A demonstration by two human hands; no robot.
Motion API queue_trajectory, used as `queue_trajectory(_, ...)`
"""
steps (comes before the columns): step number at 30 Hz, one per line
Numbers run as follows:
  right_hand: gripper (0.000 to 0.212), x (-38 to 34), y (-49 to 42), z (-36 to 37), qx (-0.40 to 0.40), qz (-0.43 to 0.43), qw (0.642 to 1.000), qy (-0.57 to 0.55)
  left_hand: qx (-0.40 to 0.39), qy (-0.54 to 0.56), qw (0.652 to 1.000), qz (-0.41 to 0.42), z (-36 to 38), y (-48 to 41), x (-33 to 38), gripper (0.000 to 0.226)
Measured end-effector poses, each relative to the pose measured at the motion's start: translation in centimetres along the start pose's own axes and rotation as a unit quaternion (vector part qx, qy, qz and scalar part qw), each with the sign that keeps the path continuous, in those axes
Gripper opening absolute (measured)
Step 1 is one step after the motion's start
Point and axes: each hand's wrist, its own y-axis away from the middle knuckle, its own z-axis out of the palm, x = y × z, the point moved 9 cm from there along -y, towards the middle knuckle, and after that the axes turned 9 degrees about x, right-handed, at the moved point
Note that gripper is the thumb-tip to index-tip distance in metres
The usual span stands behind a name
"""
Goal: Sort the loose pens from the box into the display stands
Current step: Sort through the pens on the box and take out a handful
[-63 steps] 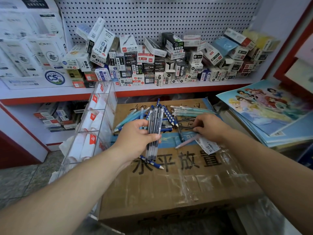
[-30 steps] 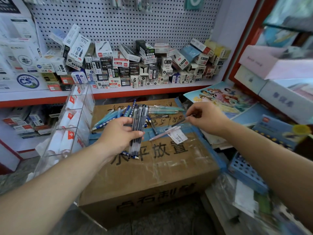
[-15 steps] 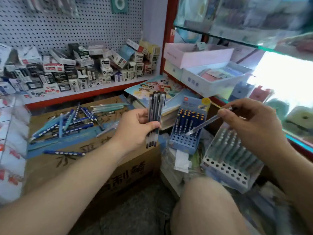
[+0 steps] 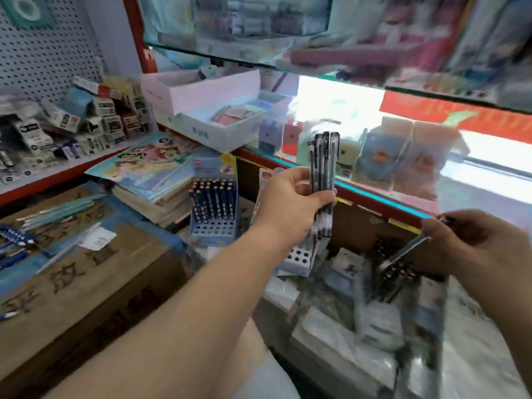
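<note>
- Head camera, looking down and to the right: the left hand (image 4: 290,204) grips a bundle of dark pens (image 4: 324,174). Its fingers curl round the middle of the bundle, and the pens stand upright, side by side.
- The right hand (image 4: 478,243) pinches a single pen (image 4: 403,253) near its upper end between thumb and fingertips. The pen slants down and to the left, with its tip over a blurred cluster of dark pens (image 4: 388,280) low on the right. Whether the tip touches them cannot be told.
- A blue display stand (image 4: 214,228) stands left of the left hand. Its back rows hold dark blue pens (image 4: 214,197), and its front rows of holes show.
- A white display stand (image 4: 296,257) shows just below the left hand, partly hidden by the forearm (image 4: 201,312).
- The cardboard box (image 4: 86,283) lies at the left, well apart from both hands. Loose teal pens (image 4: 57,210) and blue pens (image 4: 13,240) lie on its taped top.
- A stack of picture books (image 4: 149,174) sits between the box and the blue stand.
- Small cartons (image 4: 72,119) are heaped on the shelf (image 4: 43,180) under a pegboard (image 4: 43,53).
</note>
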Motion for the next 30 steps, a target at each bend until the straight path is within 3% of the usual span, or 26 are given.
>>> queue_trajectory(5,0.014,3.7,1.6,-1.6,0.000,0.018,0.999,0.046,-0.014,-0.027,0.999,-0.033,5.2,2.0,-3.8,0.027)
queue_trajectory(14,0.009,8.2,5.0,1.2,-0.057,0.034,0.993,0.096,-0.031,-0.112,0.990,-0.078,8.0,5.4,-11.3,0.025)
queue_trajectory(24,0.012,8.9,5.5,2.9,-0.052,0.005,0.993,0.109,-0.032,-0.110,0.988,-0.106,8.3,6.4,-12.7,0.028)
queue_trajectory(30,0.017,9.3,5.7,4.1,-0.064,-0.055,0.979,0.183,-0.040,-0.112,0.987,-0.105,8.3,6.7,-12.9,0.026)
